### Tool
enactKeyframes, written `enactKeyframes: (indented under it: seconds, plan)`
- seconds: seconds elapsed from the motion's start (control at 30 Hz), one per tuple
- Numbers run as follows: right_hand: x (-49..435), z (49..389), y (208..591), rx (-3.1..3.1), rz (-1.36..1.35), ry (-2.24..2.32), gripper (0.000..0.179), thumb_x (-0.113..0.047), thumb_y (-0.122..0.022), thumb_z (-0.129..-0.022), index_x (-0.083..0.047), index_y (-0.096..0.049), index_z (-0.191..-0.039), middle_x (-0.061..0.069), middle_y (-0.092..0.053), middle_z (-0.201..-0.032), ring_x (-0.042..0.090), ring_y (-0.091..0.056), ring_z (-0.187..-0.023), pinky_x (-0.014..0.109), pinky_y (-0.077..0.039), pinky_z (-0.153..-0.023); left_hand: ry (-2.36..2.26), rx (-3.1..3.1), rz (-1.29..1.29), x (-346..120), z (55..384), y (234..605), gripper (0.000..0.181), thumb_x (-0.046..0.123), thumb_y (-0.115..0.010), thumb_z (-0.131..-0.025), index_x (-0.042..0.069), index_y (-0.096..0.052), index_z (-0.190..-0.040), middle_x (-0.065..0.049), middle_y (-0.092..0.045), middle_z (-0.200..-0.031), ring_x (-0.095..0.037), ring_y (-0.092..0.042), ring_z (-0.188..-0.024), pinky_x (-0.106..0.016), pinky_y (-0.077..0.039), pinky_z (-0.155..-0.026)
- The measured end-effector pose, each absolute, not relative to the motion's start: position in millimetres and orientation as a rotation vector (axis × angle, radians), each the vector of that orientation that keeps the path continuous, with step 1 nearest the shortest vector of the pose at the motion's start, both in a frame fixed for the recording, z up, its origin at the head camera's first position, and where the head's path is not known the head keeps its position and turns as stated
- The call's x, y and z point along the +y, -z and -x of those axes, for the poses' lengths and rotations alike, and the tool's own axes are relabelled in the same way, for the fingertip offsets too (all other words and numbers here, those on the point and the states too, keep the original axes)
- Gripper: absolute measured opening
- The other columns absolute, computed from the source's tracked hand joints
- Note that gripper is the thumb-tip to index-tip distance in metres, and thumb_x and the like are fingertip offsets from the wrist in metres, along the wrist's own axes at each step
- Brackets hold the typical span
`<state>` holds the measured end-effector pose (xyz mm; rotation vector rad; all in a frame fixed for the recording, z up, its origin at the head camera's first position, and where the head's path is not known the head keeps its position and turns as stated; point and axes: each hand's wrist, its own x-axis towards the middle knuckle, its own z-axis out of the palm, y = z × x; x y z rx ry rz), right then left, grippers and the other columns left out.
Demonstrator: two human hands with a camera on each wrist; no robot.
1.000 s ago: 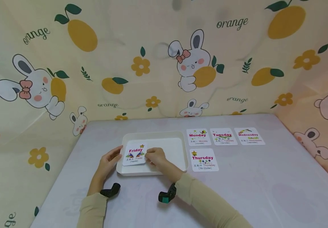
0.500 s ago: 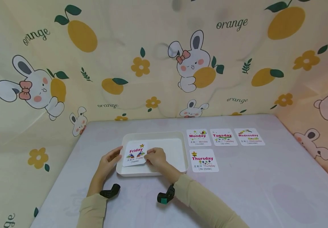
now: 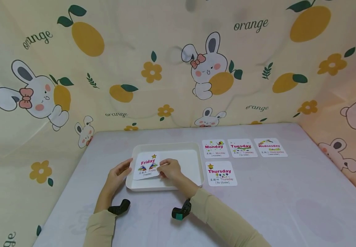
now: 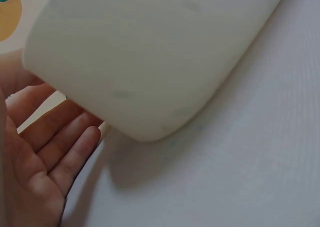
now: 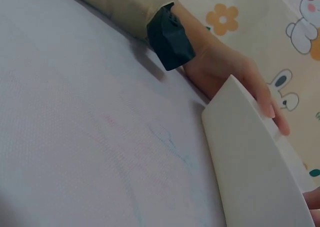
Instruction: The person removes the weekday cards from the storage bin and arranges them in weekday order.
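White Friday card (image 3: 145,167), round-cornered, with its name in pink, a small star above and Chinese text below, is over the left part of a shallow white tray (image 3: 187,176). My right hand (image 3: 170,169) pinches the card at its right edge, thumb and fingertips close together; I cannot tell whether its far edge touches the tray's floor. My left hand (image 3: 118,174) rests at the tray's left end, its fingers loosely curved against the rim. Just right of the tray, four more cards lie face up on the pale table (image 3: 267,212): the Monday card (image 3: 215,152), Tuesday card (image 3: 242,150) and Wednesday card (image 3: 271,151) side by side at the back, and the Thursday card (image 3: 222,175) in front of Monday. Beige sleeves (image 3: 227,216) cover my forearms, with a black device (image 3: 120,207) at each wrist. Behind everything hangs a cream cloth (image 3: 168,31) printed with rabbits, oranges and yellow flowers
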<state>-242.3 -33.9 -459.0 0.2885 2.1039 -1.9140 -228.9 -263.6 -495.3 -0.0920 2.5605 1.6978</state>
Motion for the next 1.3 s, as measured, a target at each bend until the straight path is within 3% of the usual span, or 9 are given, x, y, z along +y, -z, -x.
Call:
enactKeyframes:
  seconds: [0.13, 0.37, 0.63, 0.7, 0.93, 1.13, 1.2, 1.3]
  plan:
    - [-32, 242, 458, 2.048, -0.293, 1.938, 0.021, 0.003, -0.065, -0.081, 0.006, -0.063, -0.102, -0.002, -0.054, -0.057, 0.004, -0.05, -0.043, 0.013, -0.044, -0.043, -1.705, 2.571, 0.08, -264, 230, 497, 0.046, 0.026, -0.056, -0.097, 0.015, -0.048, -0.142, -0.005, -0.047, -0.15, -0.02, -0.048, -0.134, -0.004, -0.037, -0.095]
    - [-31, 242, 461, 2.031, -0.272, 1.921, 0.022, 0.002, -0.065, -0.083, 0.005, -0.063, -0.104, 0.0, -0.056, -0.062, 0.005, -0.052, -0.048, 0.014, -0.047, -0.047, -1.712, 2.582, 0.064, -263, 229, 496, 0.046, 0.025, -0.057, -0.097, 0.015, -0.049, -0.141, -0.005, -0.049, -0.149, 0.008, -0.049, -0.113, 0.001, -0.036, -0.089]
    - [-30, 244, 463, 1.999, -0.284, 1.92, 0.022, 0.002, -0.065, -0.084, 0.006, -0.063, -0.106, 0.0, -0.056, -0.062, 0.005, -0.053, -0.048, 0.013, -0.047, -0.047, -1.708, 2.586, 0.057, -264, 229, 496, 0.046, 0.025, -0.056, -0.097, 0.014, -0.048, -0.142, -0.008, -0.047, -0.15, -0.024, -0.048, -0.133, 0.0, -0.035, -0.09]
    - [-29, 244, 463, 1.993, -0.284, 1.92, 0.023, 0.001, -0.065, -0.084, 0.006, -0.063, -0.107, 0.0, -0.056, -0.062, 0.005, -0.054, -0.048, 0.014, -0.047, -0.048, -1.707, 2.588, 0.054, -264, 229, 496, 0.047, 0.026, -0.056, -0.097, 0.014, -0.048, -0.142, -0.008, -0.047, -0.15, -0.024, -0.048, -0.133, 0.0, -0.035, -0.09]
    - [-24, 243, 460, 1.979, -0.27, 1.917, 0.025, 0.0, -0.065, -0.085, 0.005, -0.063, -0.109, 0.0, -0.057, -0.064, 0.005, -0.054, -0.051, 0.014, -0.048, -0.049, -1.704, 2.61, 0.047, -264, 229, 497, 0.048, 0.028, -0.058, -0.096, 0.013, -0.05, -0.14, -0.008, -0.048, -0.149, -0.005, -0.051, -0.123, -0.002, -0.037, -0.092]
    - [-19, 239, 455, 1.981, -0.245, 1.92, 0.026, 0.0, -0.065, -0.085, 0.005, -0.063, -0.11, 0.001, -0.057, -0.067, 0.006, -0.055, -0.054, 0.016, -0.051, -0.052, -1.691, 2.605, 0.061, -264, 230, 497, 0.047, 0.028, -0.057, -0.096, 0.014, -0.049, -0.141, -0.006, -0.048, -0.15, -0.013, -0.05, -0.129, -0.004, -0.037, -0.095]
    - [-16, 238, 454, 1.99, -0.232, 1.916, 0.027, 0.0, -0.064, -0.085, 0.005, -0.062, -0.111, 0.001, -0.058, -0.067, 0.006, -0.055, -0.055, 0.017, -0.052, -0.053, -1.696, 2.597, 0.07, -264, 230, 496, 0.047, 0.027, -0.058, -0.096, 0.015, -0.05, -0.14, -0.005, -0.049, -0.149, -0.004, -0.052, -0.123, -0.002, -0.036, -0.092]
    - [-12, 237, 453, 1.994, -0.22, 1.911, 0.028, -0.001, -0.064, -0.085, 0.005, -0.062, -0.112, 0.001, -0.058, -0.07, 0.007, -0.056, -0.057, 0.017, -0.053, -0.055, -1.698, 2.596, 0.058, -263, 230, 497, 0.046, 0.026, -0.057, -0.097, 0.014, -0.049, -0.141, -0.005, -0.048, -0.15, -0.007, -0.052, -0.125, -0.001, -0.036, -0.091]
